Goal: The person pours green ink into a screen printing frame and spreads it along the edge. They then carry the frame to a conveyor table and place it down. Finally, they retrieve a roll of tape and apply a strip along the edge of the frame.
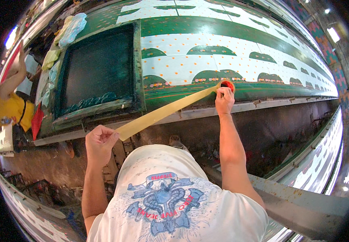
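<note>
A single view comes from a camera worn on the person's head, looking steeply down and forward over the chest onto the long printing table (239,105). The fisheye lens bends that table's straight edge into an arc and darkens the corners. Nearest the lens, below the table in the picture, is the white shirt (174,201); the floor strip between body and table lies farther off. The table runs from upper left to far right, and a second table edge (303,201) sits at lower right
</note>
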{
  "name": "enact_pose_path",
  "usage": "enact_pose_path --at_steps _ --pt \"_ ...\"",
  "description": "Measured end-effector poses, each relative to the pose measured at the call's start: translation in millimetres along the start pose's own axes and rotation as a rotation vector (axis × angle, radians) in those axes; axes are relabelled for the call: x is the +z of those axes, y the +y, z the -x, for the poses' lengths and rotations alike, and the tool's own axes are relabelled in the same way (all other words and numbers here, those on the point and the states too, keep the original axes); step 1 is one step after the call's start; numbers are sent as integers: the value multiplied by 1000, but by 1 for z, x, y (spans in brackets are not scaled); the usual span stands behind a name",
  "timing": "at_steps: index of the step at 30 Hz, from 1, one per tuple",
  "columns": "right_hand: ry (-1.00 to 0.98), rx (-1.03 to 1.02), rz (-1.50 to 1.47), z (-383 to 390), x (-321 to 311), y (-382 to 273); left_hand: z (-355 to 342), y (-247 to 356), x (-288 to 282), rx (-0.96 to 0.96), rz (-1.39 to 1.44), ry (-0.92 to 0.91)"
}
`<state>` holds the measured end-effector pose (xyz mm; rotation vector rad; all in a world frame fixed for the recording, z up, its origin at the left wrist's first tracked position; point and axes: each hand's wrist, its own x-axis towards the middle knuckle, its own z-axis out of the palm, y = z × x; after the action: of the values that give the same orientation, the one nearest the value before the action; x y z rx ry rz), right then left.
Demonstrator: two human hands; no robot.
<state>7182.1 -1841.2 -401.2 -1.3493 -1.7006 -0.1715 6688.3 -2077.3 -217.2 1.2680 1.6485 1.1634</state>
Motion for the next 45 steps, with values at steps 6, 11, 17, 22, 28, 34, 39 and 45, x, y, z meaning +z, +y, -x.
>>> enact_pose_path --at_steps 6,11,17,22,28,34,39,45 --pt "-5 10 -68 0 0 3 2 -1 -5 -3 23 2" --pt "40 28 -14 0 5 -1 7 4 1 -20 32 -19" --pt "57 -59 70 -1 6 -6 14 12 5 -49 76 -83" --pt "38 -38 92 -3 9 -10 21 22 10 31 97 -131" --pt "46 -8 116 -3 12 -5 19 28 14 147 23 -116" --pt "27 -13 114 -7 11 -10 17 26 6 174 -36 -81" --pt "35 -85 151 -8 10 -8 7 20 6 122 -112 -73" --pt "-23 -116 114 -9 10 -7 -14 23 -4 81 -93 -37"
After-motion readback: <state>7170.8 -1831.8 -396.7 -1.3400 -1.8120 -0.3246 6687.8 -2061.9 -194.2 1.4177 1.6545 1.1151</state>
